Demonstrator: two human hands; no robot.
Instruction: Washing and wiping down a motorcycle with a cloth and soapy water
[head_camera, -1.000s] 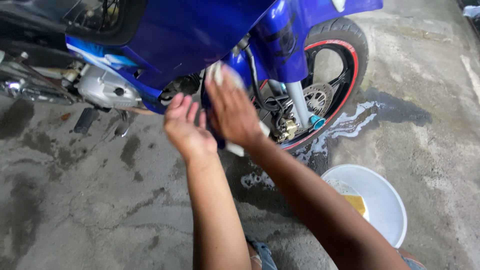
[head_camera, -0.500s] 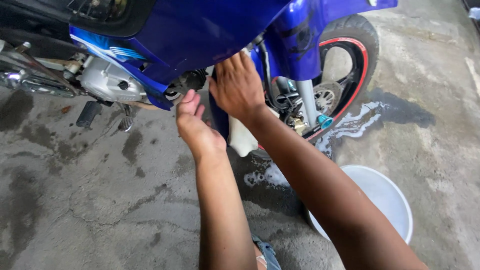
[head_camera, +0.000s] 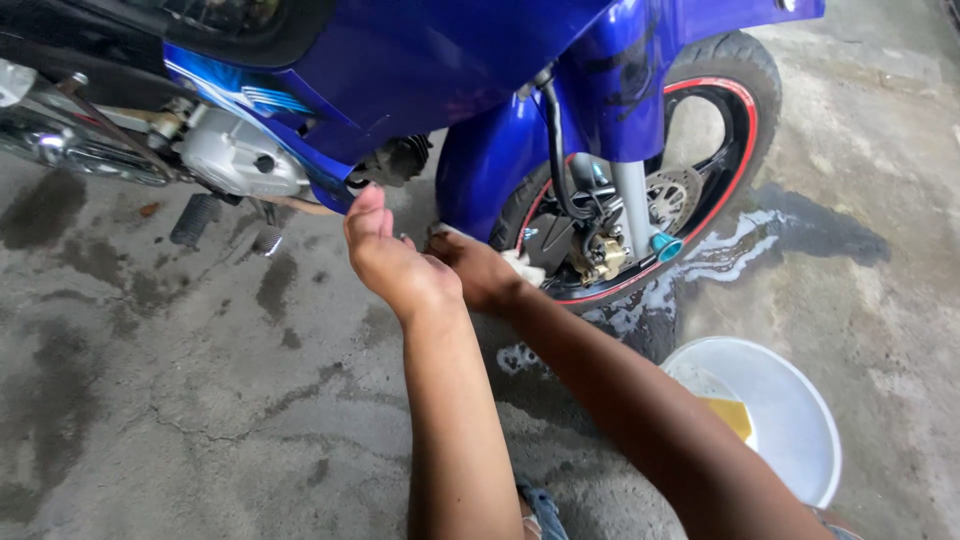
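Pressing a white cloth in our right hand, we are wiping the blue fender, left hand hanging open.

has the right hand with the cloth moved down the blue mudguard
Yes. The right hand with the white cloth has slid down the blue mudguard to its lower edge.

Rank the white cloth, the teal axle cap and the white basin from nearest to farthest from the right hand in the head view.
1. white cloth: under the right hand, at the wheel's lower edge.
2. teal axle cap: farther right, on the wheel hub.
3. white basin: on the floor, lower right.
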